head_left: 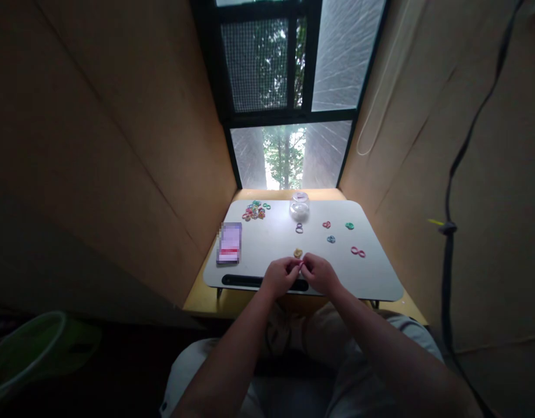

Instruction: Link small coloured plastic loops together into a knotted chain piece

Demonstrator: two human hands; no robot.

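My left hand (279, 277) and my right hand (320, 273) meet over the front of the white lap table (267, 244), both closed in a pinch. A small pink hair tie (301, 265) shows between their fingertips, mostly hidden by them. Just beyond the fingers lies a yellow hair tie (297, 253). Farther right are a blue hair tie (331, 239), a red one (326, 224), a green one (350, 226) and a pink figure-eight one (358, 252). A purple hair tie (299, 228) lies before a clear jar (299, 208).
A heap of mixed hair ties (254, 211) sits at the table's back left. A phone (229, 244) lies at its left edge, and a black slot (243, 281) runs along the front. Walls flank the table; a green bin (41, 354) stands lower left. A dark cord (448, 278) hangs right.
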